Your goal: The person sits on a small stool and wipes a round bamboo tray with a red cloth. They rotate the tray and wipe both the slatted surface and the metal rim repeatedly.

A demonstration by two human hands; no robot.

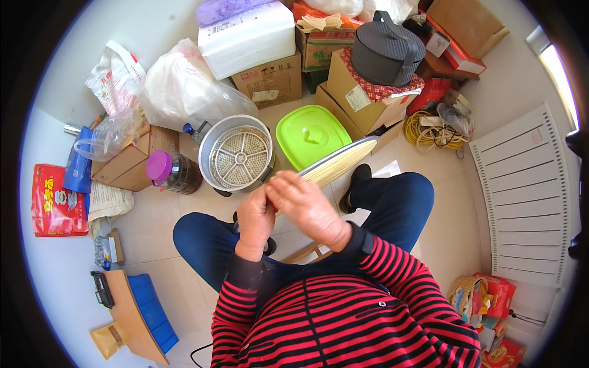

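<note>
My left hand [256, 215] and my right hand [307, 208] meet in front of my body, the right one slightly blurred and laid against the fingers of the left. Whatever may lie between them is hidden. Just beyond the right hand, a tilted round tray or board [343, 161] with a grey rim and a pale yellowish, lined surface shows edge-on; its near part is hidden behind the hands. Past the left hand stands a round metal pot [205, 158] with a perforated steamer plate [240, 158] inside. A green plastic lid [313, 135] lies behind the tray.
A jar with a purple lid [159, 166] stands left of the pot, near a cardboard box [131, 152]. White plastic bags [188, 89] lie behind. A grey lidded pot [386, 50] sits on boxes at the back right. A coiled yellow cable [425, 131] and a white radiator [524, 198] are at right.
</note>
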